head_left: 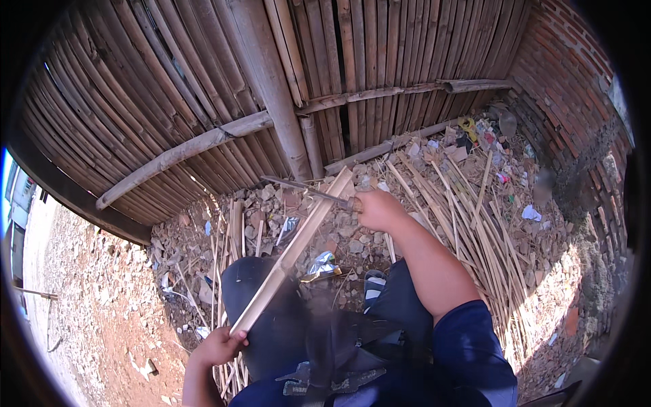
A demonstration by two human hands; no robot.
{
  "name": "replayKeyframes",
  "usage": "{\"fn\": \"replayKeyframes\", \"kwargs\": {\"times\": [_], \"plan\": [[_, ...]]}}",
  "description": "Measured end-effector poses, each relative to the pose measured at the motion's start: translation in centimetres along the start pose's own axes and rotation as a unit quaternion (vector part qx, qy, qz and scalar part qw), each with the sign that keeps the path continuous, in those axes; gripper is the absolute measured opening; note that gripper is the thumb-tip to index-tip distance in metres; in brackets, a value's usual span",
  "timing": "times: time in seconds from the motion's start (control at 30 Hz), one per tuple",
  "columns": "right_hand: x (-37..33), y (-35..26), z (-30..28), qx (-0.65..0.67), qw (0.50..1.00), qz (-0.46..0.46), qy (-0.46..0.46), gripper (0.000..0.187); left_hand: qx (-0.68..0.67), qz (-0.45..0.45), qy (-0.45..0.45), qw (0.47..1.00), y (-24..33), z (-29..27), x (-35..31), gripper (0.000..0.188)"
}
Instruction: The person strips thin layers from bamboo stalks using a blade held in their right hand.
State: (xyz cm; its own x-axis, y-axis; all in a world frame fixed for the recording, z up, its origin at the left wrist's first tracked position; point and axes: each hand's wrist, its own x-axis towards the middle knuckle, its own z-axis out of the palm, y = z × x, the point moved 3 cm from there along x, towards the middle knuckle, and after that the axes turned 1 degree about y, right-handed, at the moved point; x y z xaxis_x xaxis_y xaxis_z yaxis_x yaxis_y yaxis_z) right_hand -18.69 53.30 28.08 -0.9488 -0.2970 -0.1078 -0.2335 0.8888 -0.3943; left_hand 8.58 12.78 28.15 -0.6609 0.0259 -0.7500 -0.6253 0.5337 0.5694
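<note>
My left hand (220,346) is closed round the near end of a split bamboo piece (290,256), which slants up and away to the right across my left knee. In my right hand (380,209) is the wooden handle of a long-bladed knife (296,185). The blade points left and crosses the bamboo near its far end. Whether the edge has bitten into the bamboo, I cannot tell. My fingers hide most of the handle.
Thin bamboo strips (475,230) lie heaped on the right, and several more strips (237,227) lie by my left knee. Ahead stands a bamboo wall (203,74) with a thick post (278,102); a brick wall (563,74) closes the right. Rubble and a shiny wrapper (322,266) cover the ground.
</note>
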Motion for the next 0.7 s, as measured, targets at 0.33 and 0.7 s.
{"fn": "replayKeyframes", "kwargs": {"times": [0.33, 0.7], "plan": [[-1.9, -4.4, 0.4, -0.016, 0.991, -0.114, -0.068, 0.032, 0.123, 0.071, 0.099, 0.985, 0.9, 1.1, -1.2, 0.045], [-1.6, -4.7, 2.2, -0.032, 0.989, -0.14, -0.038, 0.032, 0.061, 0.024, 0.038, 0.997, 0.4, 0.1, -0.7, 0.047]]}}
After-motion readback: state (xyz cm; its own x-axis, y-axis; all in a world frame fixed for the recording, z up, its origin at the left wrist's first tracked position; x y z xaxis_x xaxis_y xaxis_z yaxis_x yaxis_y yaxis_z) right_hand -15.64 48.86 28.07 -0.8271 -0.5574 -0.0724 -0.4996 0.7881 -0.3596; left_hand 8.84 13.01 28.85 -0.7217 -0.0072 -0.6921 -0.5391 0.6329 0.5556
